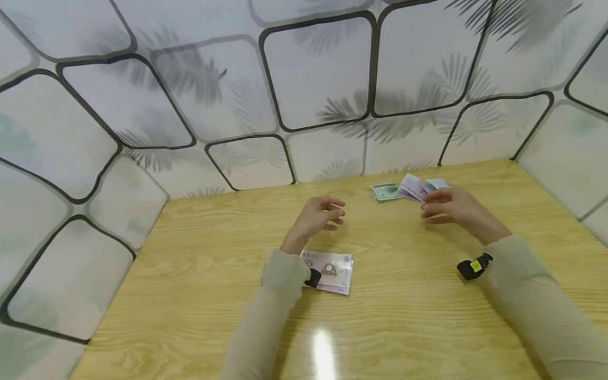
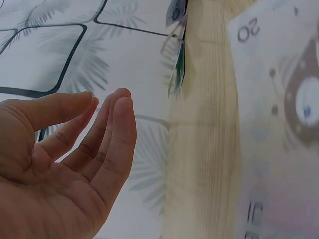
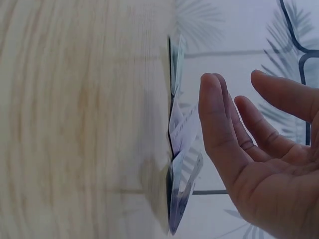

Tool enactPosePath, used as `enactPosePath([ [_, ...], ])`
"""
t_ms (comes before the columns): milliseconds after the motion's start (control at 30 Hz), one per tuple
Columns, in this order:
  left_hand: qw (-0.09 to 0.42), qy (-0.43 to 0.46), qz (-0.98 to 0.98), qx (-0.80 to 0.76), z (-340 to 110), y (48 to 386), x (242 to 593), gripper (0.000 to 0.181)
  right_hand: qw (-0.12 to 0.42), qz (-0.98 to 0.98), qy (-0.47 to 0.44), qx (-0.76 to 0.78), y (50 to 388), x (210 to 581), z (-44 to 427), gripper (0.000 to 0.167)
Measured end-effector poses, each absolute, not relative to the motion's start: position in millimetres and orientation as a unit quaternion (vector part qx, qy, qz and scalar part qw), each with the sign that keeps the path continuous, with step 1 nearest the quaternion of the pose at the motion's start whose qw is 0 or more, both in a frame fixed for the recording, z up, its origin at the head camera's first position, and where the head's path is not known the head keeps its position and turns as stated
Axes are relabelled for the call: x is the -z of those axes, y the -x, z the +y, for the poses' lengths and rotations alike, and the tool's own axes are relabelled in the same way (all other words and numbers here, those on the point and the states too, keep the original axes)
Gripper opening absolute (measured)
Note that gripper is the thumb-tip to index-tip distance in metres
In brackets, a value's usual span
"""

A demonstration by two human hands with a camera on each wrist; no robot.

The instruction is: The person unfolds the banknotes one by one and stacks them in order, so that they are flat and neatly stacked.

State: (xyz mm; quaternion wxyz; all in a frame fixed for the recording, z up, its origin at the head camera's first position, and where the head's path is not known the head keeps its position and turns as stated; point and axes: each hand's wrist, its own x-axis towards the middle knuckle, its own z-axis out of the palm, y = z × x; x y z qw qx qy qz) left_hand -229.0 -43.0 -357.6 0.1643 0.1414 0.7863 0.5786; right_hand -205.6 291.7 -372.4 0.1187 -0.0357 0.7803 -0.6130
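My left hand point(image 1: 313, 217) hovers over the table with loosely bent fingers and nothing in them; the left wrist view shows a gap between thumb point(image 2: 60, 107) and fingers. Beneath that wrist lie pinkish banknotes point(image 1: 332, 269), partly covered by the sleeve; a "20" shows on the top banknote point(image 2: 279, 99). At the back right, my right hand point(image 1: 458, 211) is just in front of a row of banknotes: a green stack point(image 1: 386, 192), purple notes point(image 1: 412, 187) and pale bluish notes point(image 1: 438, 183). In the right wrist view its fingers hold nothing and appear apart from the purple notes point(image 3: 183, 124).
The light wood table point(image 1: 199, 264) ends at a wall point(image 1: 323, 74) with black outlined shapes and grey leaves, which also stands along the left and right. Black wrist devices point(image 1: 470, 269) are worn on both wrists. A bright reflection lies near the table's front.
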Motion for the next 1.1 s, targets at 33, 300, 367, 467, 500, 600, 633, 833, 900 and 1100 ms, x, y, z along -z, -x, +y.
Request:
enactPosePath([
  [33,0.168,-0.144,0.784,-0.58,-39.9,229.0,357.6,0.029,0.117,0.783,0.034,0.61,205.5,372.8,294.2,0.045],
  [300,0.181,-0.148,0.773,-0.59,-18.0,231.7,360.0,0.029,0.116,0.793,0.022,0.598,204.7,375.6,310.1,0.047],
  [367,0.185,-0.148,0.769,-0.593,-12.2,232.6,360.1,0.029,0.113,0.792,0.013,0.6,205.1,375.3,313.5,0.045],
  [467,0.19,-0.15,0.763,-0.599,-3.2,233.8,360.4,0.03,0.112,0.793,0.003,0.599,206.4,374.8,319.3,0.044],
  [500,0.19,-0.151,0.762,-0.6,0.0,234.2,360.6,0.029,0.11,0.791,0.0,0.601,206.8,374.8,321.2,0.044],
  [600,0.194,-0.155,0.756,-0.605,9.7,235.5,361.7,0.029,0.107,0.79,-0.005,0.604,207.5,375.1,327.1,0.042],
  [633,0.195,-0.156,0.754,-0.607,13.1,235.9,362.1,0.029,0.105,0.788,-0.007,0.606,207.7,375.4,329.0,0.04],
  [833,0.201,-0.151,0.751,-0.61,30.6,238.4,364.4,0.027,0.104,0.79,-0.013,0.604,208.7,377.0,338.5,0.035],
  [900,0.202,-0.151,0.75,-0.611,35.2,239.4,365.0,0.027,0.107,0.795,-0.017,0.597,208.5,377.0,341.4,0.036],
  [1100,0.211,-0.148,0.747,-0.612,47.7,243.2,366.6,0.028,0.112,0.796,-0.026,0.595,211.4,377.6,345.8,0.041],
])
